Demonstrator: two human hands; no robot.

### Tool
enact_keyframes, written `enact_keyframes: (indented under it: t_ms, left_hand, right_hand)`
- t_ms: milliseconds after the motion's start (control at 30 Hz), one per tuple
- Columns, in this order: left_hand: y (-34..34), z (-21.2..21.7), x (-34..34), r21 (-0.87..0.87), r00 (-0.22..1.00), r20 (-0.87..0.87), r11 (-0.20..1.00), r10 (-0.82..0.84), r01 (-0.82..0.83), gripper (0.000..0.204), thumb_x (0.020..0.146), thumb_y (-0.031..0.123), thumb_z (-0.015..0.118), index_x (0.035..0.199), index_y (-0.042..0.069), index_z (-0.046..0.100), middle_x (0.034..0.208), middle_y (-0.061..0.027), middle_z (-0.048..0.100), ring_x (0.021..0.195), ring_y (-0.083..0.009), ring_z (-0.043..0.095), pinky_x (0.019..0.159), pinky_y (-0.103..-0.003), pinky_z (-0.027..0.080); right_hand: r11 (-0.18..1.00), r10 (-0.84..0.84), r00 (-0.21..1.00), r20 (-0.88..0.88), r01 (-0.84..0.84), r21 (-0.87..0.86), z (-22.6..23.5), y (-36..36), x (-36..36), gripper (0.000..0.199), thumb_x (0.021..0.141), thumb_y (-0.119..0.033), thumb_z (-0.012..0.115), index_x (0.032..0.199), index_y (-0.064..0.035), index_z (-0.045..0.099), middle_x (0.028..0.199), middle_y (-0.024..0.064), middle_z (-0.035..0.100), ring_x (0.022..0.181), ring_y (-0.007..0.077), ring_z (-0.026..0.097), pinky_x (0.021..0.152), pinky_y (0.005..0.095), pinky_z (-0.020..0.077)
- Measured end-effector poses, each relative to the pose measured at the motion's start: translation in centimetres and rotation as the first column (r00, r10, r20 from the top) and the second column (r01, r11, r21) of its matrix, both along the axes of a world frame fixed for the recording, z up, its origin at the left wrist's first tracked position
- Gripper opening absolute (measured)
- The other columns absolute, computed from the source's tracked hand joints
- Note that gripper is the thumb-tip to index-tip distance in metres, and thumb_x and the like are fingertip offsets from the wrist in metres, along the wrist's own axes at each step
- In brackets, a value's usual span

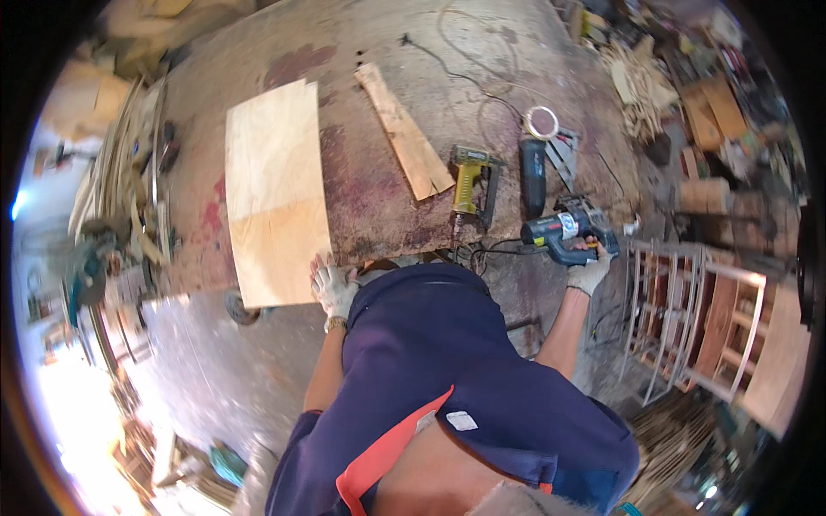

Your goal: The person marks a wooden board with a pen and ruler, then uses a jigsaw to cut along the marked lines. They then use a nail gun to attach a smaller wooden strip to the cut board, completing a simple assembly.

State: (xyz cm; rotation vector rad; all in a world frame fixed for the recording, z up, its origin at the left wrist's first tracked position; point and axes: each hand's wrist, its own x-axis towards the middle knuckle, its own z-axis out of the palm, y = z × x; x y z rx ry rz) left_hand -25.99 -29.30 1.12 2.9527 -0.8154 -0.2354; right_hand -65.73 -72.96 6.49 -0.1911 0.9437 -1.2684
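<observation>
My left hand (334, 288), in a pale glove with bare fingertips, lies on the near right corner of a light wooden board (277, 172). Its fingers are stretched out and grip nothing. The board's near end juts past the bench edge. At the right, my gloved right hand (589, 268) is closed round the handle of a dark blue jigsaw (559, 230), which is at the bench's near edge. Just beyond it are an angle grinder (533, 176) with a round disc and a metal triangular square (564, 155). A yellow-green nail gun (469, 185) is left of the grinder.
A narrow, rough plank (404, 138) lies mid-bench on the stained workbench (361, 34). Cords and a thin hose (443, 60) trail across the far side. Wood strips (120, 163) stack at the left, near a teal power saw (84, 271). Metal-framed racks (662, 310) stand at the right.
</observation>
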Motion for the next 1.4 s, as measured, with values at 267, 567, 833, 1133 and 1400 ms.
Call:
enact_keyframes:
  t_ms: [267,567,833,1133,1400]
  left_hand:
    - [1.0,0.9,1.5,-0.016,0.998,0.046,0.999,-0.049,0.05,0.057,0.097,0.027,0.059,0.152,0.016,0.052,0.161,-0.0116,0.045,0.151,-0.033,0.037,0.116,-0.05,0.036]
    - [3.9,0.4,6.5,0.059,0.994,0.004,0.993,-0.105,0.105,0.062,0.098,0.021,0.056,0.158,0.02,0.044,0.169,-0.0087,0.033,0.155,-0.0307,0.03,0.122,-0.05,0.03]
    - [6.9,0.6,12.8,-0.051,0.993,-0.092,0.996,-0.073,0.069,0.07,0.086,0.005,0.056,0.154,0.021,0.05,0.169,-0.0077,0.033,0.157,-0.0341,0.027,0.125,-0.051,0.027]
    - [7.0,2.3,19.1,-0.061,0.979,-0.091,0.982,-0.181,0.176,0.059,0.08,0.029,0.076,0.134,0.01,0.063,0.149,-0.0167,0.053,0.135,-0.0381,0.049,0.107,-0.051,0.042]
    - [3.4,-1.3,20.9,-0.194,0.937,0.161,0.921,-0.309,0.337,0.071,0.092,0.04,0.067,0.155,0.014,0.046,0.163,-0.0186,0.039,0.152,-0.0388,0.032,0.123,-0.058,0.024]
  right_hand:
    - [0.988,0.142,0.987,0.081,-0.137,-0.065,-5.8,-6.9,-3.8,0.029,0.097,-0.025,0.058,0.112,-0.0008,0.062,0.101,0.0105,0.068,0.08,0.0215,0.057,0.075,0.0353,0.0508]
    - [0.989,0.131,0.935,-0.331,-0.102,0.103,-10.4,-17.5,-4.0,0.036,0.099,-0.04,0.059,0.111,-0.0067,0.062,0.093,0.0087,0.068,0.076,0.0239,0.065,0.076,0.0394,0.0593]
    - [0.992,-0.058,-0.203,-0.977,0.1,-0.08,-0.7,-8.4,6.7,0.067,0.086,-0.043,0.072,0.122,0.0126,0.062,0.123,0.0311,0.067,0.105,0.0452,0.068,0.093,0.0496,0.0541]
    - [0.309,-0.253,-0.156,-0.955,-0.948,0.073,0.2,10.1,32.3,0.068,0.085,-0.043,0.077,0.138,-0.0053,0.058,0.133,0.024,0.061,0.127,0.0414,0.057,0.105,0.0491,0.0473]
    - [0.54,-0.447,-0.504,-0.739,-0.811,0.227,-3.9,12.8,36.7,0.053,0.087,-0.04,0.074,0.127,-0.0079,0.06,0.116,0.0206,0.061,0.11,0.0381,0.059,0.09,0.0523,0.0481]
